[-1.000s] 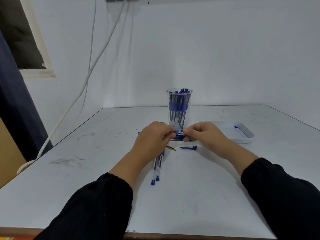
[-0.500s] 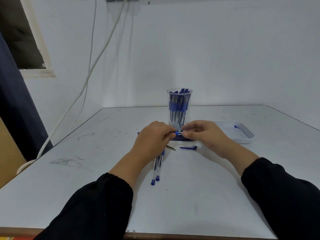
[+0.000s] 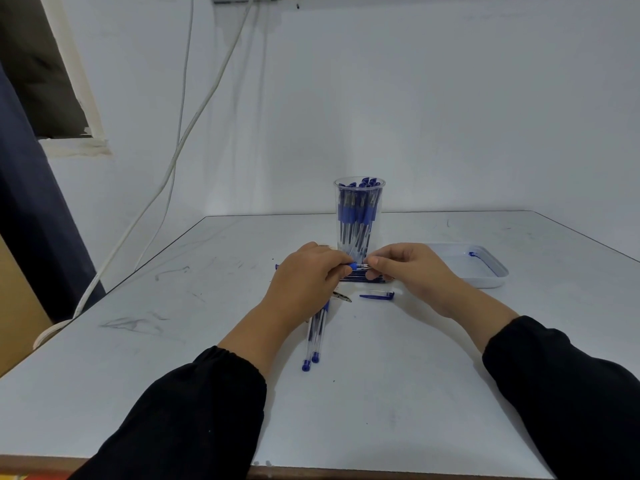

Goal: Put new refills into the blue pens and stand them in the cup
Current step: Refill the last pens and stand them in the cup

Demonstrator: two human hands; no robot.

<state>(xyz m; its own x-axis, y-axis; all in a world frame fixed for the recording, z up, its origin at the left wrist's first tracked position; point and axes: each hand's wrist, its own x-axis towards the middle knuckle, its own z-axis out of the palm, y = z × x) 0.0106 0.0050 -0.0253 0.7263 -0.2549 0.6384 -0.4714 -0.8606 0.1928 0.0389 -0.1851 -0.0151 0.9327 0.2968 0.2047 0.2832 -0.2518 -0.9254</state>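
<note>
A clear plastic cup (image 3: 359, 216) full of blue pens stands upright at mid-table. Just in front of it, my left hand (image 3: 308, 275) grips a blue pen (image 3: 355, 266) by its blue end, and my right hand (image 3: 405, 266) pinches the thin part sticking out of it. Under my hands lies a small pile of pens or refills (image 3: 360, 278), mostly hidden. Two clear pens with blue ends (image 3: 313, 341) lie on the table below my left hand. A loose blue pen cap (image 3: 377, 296) lies beside my right wrist.
A white tray (image 3: 485, 275) with a blue piece in its far corner sits at the right. A small dark metal tool (image 3: 343, 296) lies near the cap. White cables hang down the wall at the left. The table's front edge is close to me.
My right hand's fingers have shifted slightly left, closer to my left hand at the pen. Everything else stays in place.
</note>
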